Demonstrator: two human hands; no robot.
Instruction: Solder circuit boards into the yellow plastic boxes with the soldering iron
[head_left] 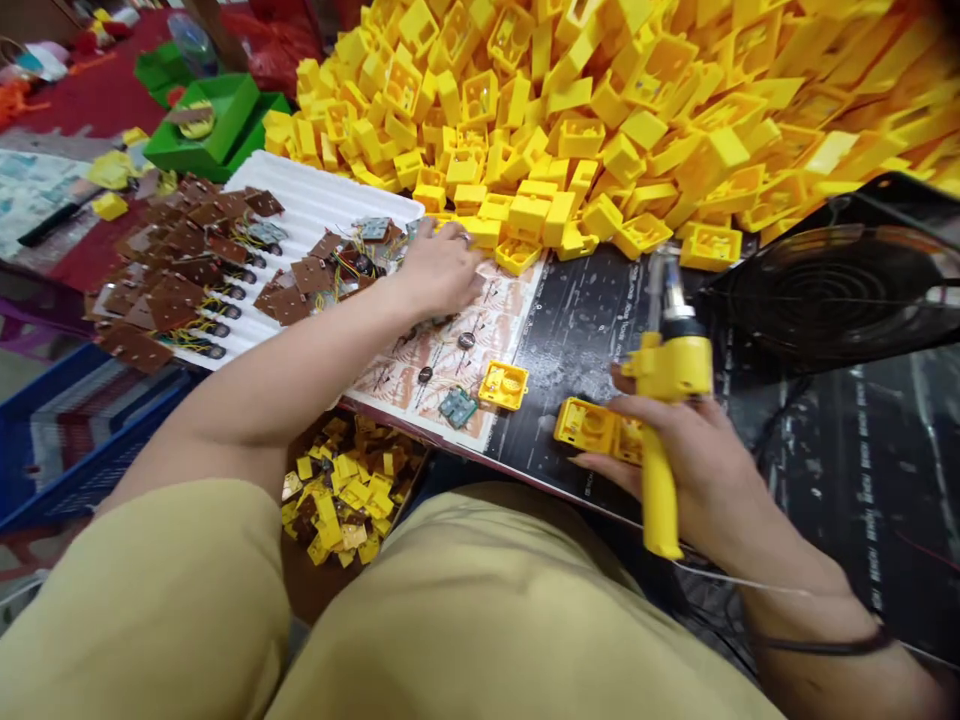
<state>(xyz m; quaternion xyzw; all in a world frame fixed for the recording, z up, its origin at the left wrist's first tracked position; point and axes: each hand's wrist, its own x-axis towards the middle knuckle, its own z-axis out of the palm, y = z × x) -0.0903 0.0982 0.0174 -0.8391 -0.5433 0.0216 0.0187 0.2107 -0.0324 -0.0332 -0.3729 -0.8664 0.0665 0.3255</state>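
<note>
My right hand (694,455) is closed around a yellow soldering gun (660,450), its metal tip pointing away from me. Between the fingers and thumb of that hand are small open yellow plastic cases (589,425). My left hand (442,268) reaches across to the front edge of a heap of yellow cases (525,215), fingers apart and bent downward; its fingertips are partly hidden. Nearer me on a patterned sheet (397,385) lie one open yellow case (503,385), a green circuit board (457,407) and two small round dark parts (466,341).
Brown circuit boards with wires (172,270) cover a white ribbed sheet (259,180) at left. A black fan (832,270) stands right. Below the table edge is a box of yellow pieces (349,495). A blue crate (67,430) and green trays (210,125) are further left.
</note>
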